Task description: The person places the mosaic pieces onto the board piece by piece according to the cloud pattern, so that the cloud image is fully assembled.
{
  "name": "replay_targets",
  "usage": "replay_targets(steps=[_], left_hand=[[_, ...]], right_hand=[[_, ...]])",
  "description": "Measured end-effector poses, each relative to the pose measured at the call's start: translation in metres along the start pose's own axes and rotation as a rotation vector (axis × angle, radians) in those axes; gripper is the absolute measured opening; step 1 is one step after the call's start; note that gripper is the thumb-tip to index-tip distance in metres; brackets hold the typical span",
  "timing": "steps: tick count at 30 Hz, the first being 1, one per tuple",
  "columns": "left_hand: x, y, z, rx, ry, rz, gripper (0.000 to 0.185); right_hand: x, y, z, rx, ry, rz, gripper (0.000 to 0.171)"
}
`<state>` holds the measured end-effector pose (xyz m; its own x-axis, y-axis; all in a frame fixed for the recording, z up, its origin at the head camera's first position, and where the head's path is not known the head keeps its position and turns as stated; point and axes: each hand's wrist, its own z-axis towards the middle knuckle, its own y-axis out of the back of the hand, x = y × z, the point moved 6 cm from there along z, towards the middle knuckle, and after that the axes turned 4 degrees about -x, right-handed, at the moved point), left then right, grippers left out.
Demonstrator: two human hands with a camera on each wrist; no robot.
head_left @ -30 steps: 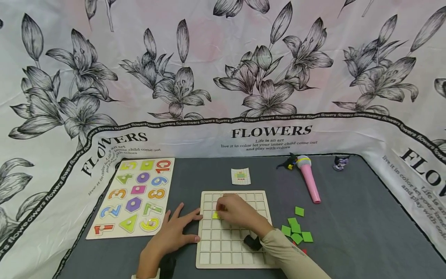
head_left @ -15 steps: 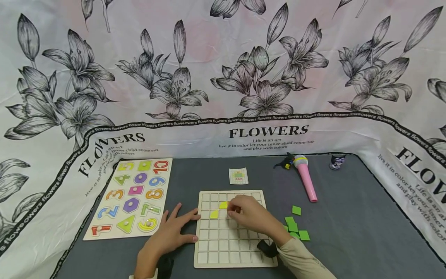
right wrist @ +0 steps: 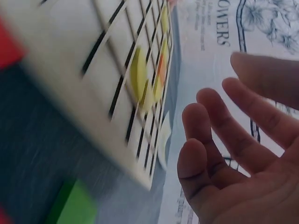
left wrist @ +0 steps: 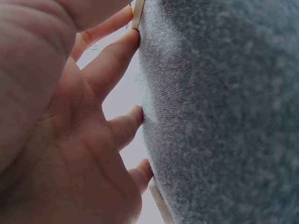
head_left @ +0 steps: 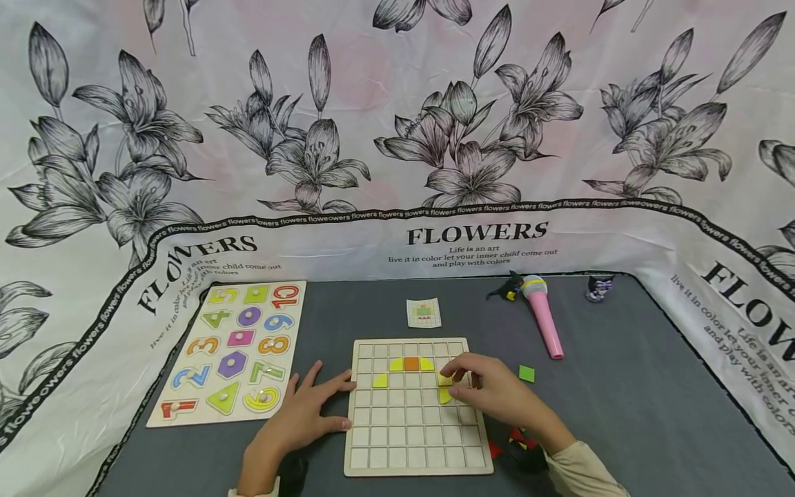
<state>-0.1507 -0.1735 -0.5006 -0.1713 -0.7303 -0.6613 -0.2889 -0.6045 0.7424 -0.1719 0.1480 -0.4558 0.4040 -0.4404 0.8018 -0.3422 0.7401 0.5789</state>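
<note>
Head view: wooden grid board (head_left: 373,468) lies flat on the grey table (head_left: 652,414); left hand (head_left: 304,417) rests beside its left edge, fingers spread and straight, tips touching the board. Right hand (head_left: 497,397) hovers over the right cells by a yellow piece (head_left: 444,395), fingers loosely extended, grasping nothing. Left wrist view: fingertips (left wrist: 135,116) press the cloth. Right wrist view: fingers (right wrist: 210,126) released above the board (right wrist: 117,93)

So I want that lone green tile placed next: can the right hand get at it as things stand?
Probably yes: the green tile lies alone on the cloth just beside the right hand, with nothing between them.
</note>
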Motion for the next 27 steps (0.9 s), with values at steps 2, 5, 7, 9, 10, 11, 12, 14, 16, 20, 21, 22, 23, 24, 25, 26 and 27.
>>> replay_targets(steps=[2, 5, 7, 9, 10, 11, 12, 14, 16, 20, 21, 22, 23, 24, 25, 26, 27], left_hand=[[0.001, 0.000, 0.000, -0.002, 0.004, 0.003, 0.074], [0.001, 0.001, 0.000, -0.006, 0.003, 0.010, 0.075], [0.000, 0.002, 0.000, -0.006, -0.007, 0.008, 0.075], [0.000, 0.001, 0.001, -0.002, -0.014, 0.001, 0.076], [0.000, 0.001, 0.000, 0.001, -0.016, -0.003, 0.076], [0.001, 0.001, 0.000, 0.003, -0.015, -0.004, 0.077], [0.001, 0.000, 0.000, 0.007, -0.013, -0.007, 0.078], [0.002, 0.000, 0.000, 0.005, -0.009, -0.005, 0.080], [0.002, 0.002, 0.000, -0.002, -0.007, -0.003, 0.082], [0.002, 0.004, -0.001, -0.011, -0.013, -0.004, 0.083], [0.001, 0.004, -0.001, -0.012, -0.015, -0.005, 0.083], [0.001, 0.004, -0.001, -0.010, -0.017, -0.007, 0.083], [0.001, 0.003, -0.001, -0.008, -0.017, -0.007, 0.082], [0.000, 0.002, -0.001, -0.006, -0.017, -0.008, 0.082], [0.000, 0.001, -0.001, -0.004, -0.016, -0.008, 0.082], [0.000, 0.001, 0.000, -0.001, -0.014, -0.008, 0.082], [0.000, 0.000, 0.000, -0.001, -0.013, -0.009, 0.081]], right_hand=[[-0.003, 0.006, -0.007, 0.021, -0.014, 0.019, 0.025], [-0.007, 0.013, -0.019, 0.055, -0.038, 0.034, 0.031], [-0.011, 0.017, -0.029, 0.072, -0.045, 0.042, 0.034], [-0.016, 0.020, -0.041, 0.083, -0.046, 0.043, 0.034], [-0.019, 0.022, -0.046, 0.089, -0.054, 0.039, 0.034], [-0.022, 0.023, -0.052, 0.094, -0.055, 0.033, 0.034], [-0.025, 0.024, -0.057, 0.102, -0.059, 0.024, 0.034], [-0.029, 0.026, -0.066, 0.125, -0.067, -0.015, 0.033], [-0.032, 0.026, -0.074, 0.141, -0.060, -0.068, 0.033], [-0.033, 0.026, -0.083, 0.138, 0.014, -0.135, 0.036], [-0.032, 0.026, -0.084, 0.133, 0.035, -0.146, 0.037], [-0.032, 0.026, -0.085, 0.134, 0.047, -0.147, 0.038], [-0.032, 0.025, -0.086, 0.135, 0.058, -0.150, 0.038], [-0.032, 0.025, -0.086, 0.138, 0.063, -0.156, 0.038], [-0.032, 0.024, -0.086, 0.142, 0.062, -0.160, 0.038], [-0.033, 0.023, -0.087, 0.146, 0.057, -0.166, 0.037], [-0.033, 0.023, -0.087, 0.149, 0.051, -0.171, 0.036]])
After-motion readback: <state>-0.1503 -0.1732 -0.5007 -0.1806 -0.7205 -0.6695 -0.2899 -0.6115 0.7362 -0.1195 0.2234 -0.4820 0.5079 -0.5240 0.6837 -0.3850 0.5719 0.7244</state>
